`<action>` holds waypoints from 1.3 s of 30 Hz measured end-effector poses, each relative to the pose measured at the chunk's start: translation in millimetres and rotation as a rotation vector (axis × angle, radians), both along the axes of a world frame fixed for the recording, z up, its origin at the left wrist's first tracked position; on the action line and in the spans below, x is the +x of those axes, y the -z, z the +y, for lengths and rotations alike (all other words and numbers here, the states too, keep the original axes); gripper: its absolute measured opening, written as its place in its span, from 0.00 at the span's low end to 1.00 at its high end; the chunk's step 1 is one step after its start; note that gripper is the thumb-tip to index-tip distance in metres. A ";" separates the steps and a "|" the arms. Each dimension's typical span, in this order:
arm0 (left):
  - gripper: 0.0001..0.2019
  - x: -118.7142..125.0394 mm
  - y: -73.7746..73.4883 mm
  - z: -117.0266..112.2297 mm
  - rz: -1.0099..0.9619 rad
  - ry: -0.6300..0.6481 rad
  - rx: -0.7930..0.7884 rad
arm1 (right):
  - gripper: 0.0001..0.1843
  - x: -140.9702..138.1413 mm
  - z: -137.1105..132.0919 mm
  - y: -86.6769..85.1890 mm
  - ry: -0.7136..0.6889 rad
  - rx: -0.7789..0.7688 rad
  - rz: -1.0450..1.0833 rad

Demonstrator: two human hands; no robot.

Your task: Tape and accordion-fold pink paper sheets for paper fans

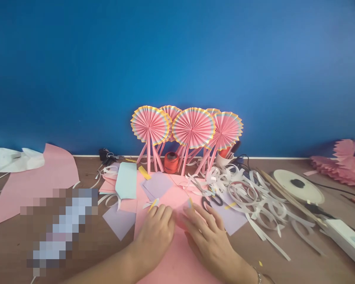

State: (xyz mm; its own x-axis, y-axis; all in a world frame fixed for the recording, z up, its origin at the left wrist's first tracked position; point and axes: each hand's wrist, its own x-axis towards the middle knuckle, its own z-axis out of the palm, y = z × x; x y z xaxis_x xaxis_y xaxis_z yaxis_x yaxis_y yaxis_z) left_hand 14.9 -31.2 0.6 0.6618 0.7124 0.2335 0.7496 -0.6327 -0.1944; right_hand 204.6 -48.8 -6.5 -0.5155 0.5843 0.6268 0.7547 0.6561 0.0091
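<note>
My left hand is closed over pink paper at the front middle, knuckles up, fingertips hidden. A small yellow-and-white paper end pokes out past its fingers. Close beside it, my right hand has its fingers bent down onto the same paper; a pale blue and yellow bit shows at the fingertips. Below both hands lies a large pink sheet. Just beyond my right hand are scissors with dark handles. Lilac paper squares lie to either side.
Pleated pink paper fans on pink legs stand by the blue wall, around a red spool. Curled white strips heap at right, near a white lid, wooden sticks and a power strip. Light blue paper lies left.
</note>
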 end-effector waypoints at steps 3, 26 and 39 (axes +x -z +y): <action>0.10 -1.1 10.6 -3.4 0.030 0.039 -0.030 | 0.13 1.6 6.9 9.9 0.005 -0.094 0.005; 0.14 -48.1 16.5 3.8 -0.713 -0.186 -0.698 | 0.14 18.6 15.3 4.0 0.081 -0.832 0.081; 0.09 -44.9 20.2 6.1 -0.721 -0.269 -0.665 | 0.10 21.3 23.6 16.8 0.131 -0.859 0.122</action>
